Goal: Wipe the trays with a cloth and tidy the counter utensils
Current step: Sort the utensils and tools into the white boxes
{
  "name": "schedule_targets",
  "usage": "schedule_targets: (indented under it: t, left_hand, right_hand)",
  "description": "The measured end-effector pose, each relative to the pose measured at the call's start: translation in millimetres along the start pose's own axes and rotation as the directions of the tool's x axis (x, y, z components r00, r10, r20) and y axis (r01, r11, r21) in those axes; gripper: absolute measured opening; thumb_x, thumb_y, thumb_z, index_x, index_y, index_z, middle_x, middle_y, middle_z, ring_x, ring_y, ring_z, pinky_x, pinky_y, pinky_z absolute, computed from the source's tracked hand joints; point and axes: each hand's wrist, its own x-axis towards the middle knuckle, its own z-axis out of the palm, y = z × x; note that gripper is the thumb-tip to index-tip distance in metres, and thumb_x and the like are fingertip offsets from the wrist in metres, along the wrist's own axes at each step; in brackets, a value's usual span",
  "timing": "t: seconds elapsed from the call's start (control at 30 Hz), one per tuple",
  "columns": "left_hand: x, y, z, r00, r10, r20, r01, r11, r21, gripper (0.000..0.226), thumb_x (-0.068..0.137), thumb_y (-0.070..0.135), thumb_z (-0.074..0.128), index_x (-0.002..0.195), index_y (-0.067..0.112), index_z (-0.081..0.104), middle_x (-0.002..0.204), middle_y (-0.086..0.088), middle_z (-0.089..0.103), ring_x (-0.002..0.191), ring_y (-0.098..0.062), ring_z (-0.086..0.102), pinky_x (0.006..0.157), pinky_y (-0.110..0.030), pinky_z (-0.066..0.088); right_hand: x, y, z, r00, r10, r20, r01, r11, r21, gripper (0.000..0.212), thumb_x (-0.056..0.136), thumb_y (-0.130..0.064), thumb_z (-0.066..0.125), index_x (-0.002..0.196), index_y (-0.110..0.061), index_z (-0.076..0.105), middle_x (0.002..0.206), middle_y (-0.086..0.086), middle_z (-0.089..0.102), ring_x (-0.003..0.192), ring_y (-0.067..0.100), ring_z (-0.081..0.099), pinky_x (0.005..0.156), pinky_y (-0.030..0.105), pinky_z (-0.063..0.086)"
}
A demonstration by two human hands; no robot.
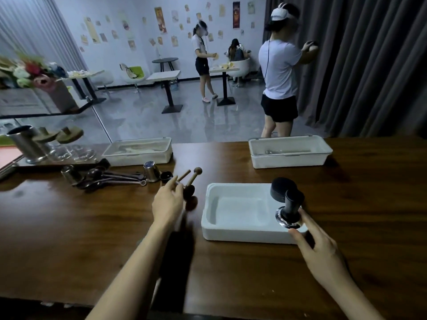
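Note:
A white tray (235, 232) lies on the dark wooden counter (69, 239) right in front of me, its inside bare. My right hand (316, 241) grips a black-handled coffee tamper (291, 210) by its steel base, over the tray's right rim. A black round piece (282, 188) shows just behind the tamper. Left of the tray, my left hand (167, 202) holds wooden-handled scoops (190, 181) a little above the counter. Two more white trays stand at the far edge: one at the left (138, 150) with something pale inside, one at the right (288, 152).
Dark measuring spoons (108, 179) and two small steel cups (151, 170) lie scattered left of centre. A steel canister (26, 144) and glassware stand on a tray at far left. Beyond the counter, people stand among café tables; a dark curtain hangs at right.

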Motion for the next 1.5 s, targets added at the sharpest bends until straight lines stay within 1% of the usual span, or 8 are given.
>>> schedule_targets:
  t: [0.27, 0.57, 0.73, 0.83, 1.03, 1.23, 1.4, 1.5]
  left_hand:
    - [45.2, -16.7, 8.7, 0.992, -0.016, 0.125, 0.014, 1.0, 0.016, 0.046, 0.097, 0.051, 0.056, 0.141, 0.042, 0.057, 0.122, 0.005, 0.073, 0.122, -0.03, 0.062, 0.098, -0.04, 0.048]
    - [51.8, -23.1, 11.0, 0.981, -0.036, 0.188, 0.044, 0.998, -0.039, 0.033, 0.095, 0.043, 0.062, 0.127, 0.038, 0.068, 0.114, 0.009, 0.074, 0.103, -0.015, 0.065, 0.076, -0.029, 0.038]
    - [49.0, -23.5, 14.4, 0.978, -0.007, 0.206, 0.038, 0.989, -0.146, 0.027, 0.1, 0.029, 0.063, 0.125, 0.025, 0.069, 0.096, 0.009, 0.065, 0.069, 0.01, 0.049, 0.052, -0.003, 0.035]
    - [45.5, -24.2, 12.6, 0.979, 0.003, 0.203, 0.025, 0.991, -0.133, 0.026, 0.099, 0.027, 0.064, 0.124, 0.024, 0.07, 0.102, 0.004, 0.07, 0.072, 0.008, 0.052, 0.054, -0.005, 0.036]
    - [44.9, -34.8, 1.9, 0.974, -0.037, 0.225, 0.056, 0.995, -0.078, 0.021, 0.091, 0.039, 0.068, 0.111, 0.043, 0.071, 0.103, 0.011, 0.075, 0.096, -0.013, 0.068, 0.092, -0.041, 0.056]
    - [41.9, -46.3, -23.4, 0.987, 0.02, 0.161, -0.013, 0.999, -0.043, 0.021, 0.094, 0.039, 0.067, 0.093, 0.06, 0.069, 0.081, 0.011, 0.071, 0.081, -0.011, 0.066, 0.069, -0.032, 0.047]
    - [62.7, -58.8, -41.1, 0.994, 0.06, -0.089, -0.062, 0.998, -0.022, 0.034, 0.097, 0.036, 0.066, 0.131, 0.035, 0.067, 0.109, 0.004, 0.065, 0.102, -0.018, 0.063, 0.078, -0.029, 0.04]
    - [77.9, -58.7, -43.7, 0.988, 0.049, -0.146, -0.059, 0.996, -0.067, 0.048, 0.096, 0.032, 0.069, 0.143, 0.031, 0.059, 0.133, 0.001, 0.057, 0.1, -0.007, 0.057, 0.088, -0.023, 0.038]
  right_hand:
    - [-3.1, -14.9, -3.0, 0.995, 0.095, -0.026, -0.095, 0.995, -0.002, 0.059, 0.084, -0.051, 0.056, 0.138, -0.046, 0.034, 0.143, -0.023, 0.036, 0.132, 0.0, 0.03, 0.108, 0.026, 0.029]
    - [-7.2, -33.3, -0.2, 0.993, 0.108, -0.054, -0.107, 0.994, 0.031, 0.052, 0.082, -0.04, 0.061, 0.126, -0.056, 0.038, 0.138, -0.018, 0.042, 0.131, 0.005, 0.033, 0.106, 0.029, 0.029]
    - [-6.6, -30.2, 1.4, 0.993, 0.108, -0.053, -0.106, 0.994, 0.035, 0.056, 0.081, -0.041, 0.061, 0.135, -0.043, 0.042, 0.139, -0.017, 0.043, 0.132, 0.005, 0.035, 0.104, 0.027, 0.029]
    - [-5.6, -24.4, 0.6, 0.994, 0.101, -0.04, -0.099, 0.994, 0.045, 0.058, 0.083, -0.043, 0.061, 0.137, -0.043, 0.041, 0.14, -0.02, 0.044, 0.133, 0.002, 0.036, 0.104, 0.024, 0.03]
    - [-4.3, -17.8, -0.9, 0.995, 0.092, -0.021, -0.091, 0.994, 0.061, 0.054, 0.083, -0.048, 0.06, 0.13, -0.057, 0.037, 0.144, -0.017, 0.044, 0.134, 0.005, 0.038, 0.105, 0.028, 0.034]
    - [-4.9, -14.5, -0.4, 0.995, 0.1, -0.009, -0.1, 0.995, 0.0, 0.05, 0.085, -0.052, 0.058, 0.128, -0.064, 0.037, 0.151, -0.011, 0.043, 0.141, 0.02, 0.038, 0.111, 0.043, 0.034]
    - [-4.0, -22.6, -0.2, 0.988, 0.148, -0.048, -0.149, 0.988, -0.025, 0.054, 0.083, -0.054, 0.059, 0.108, -0.091, 0.027, 0.151, -0.005, 0.044, 0.14, 0.028, 0.038, 0.113, 0.051, 0.032]
    - [-3.9, -8.3, 5.0, 0.985, 0.128, -0.112, -0.138, 0.987, -0.08, 0.049, 0.08, -0.079, 0.055, 0.119, -0.086, 0.026, 0.149, -0.006, 0.046, 0.137, 0.031, 0.043, 0.109, 0.055, 0.038]
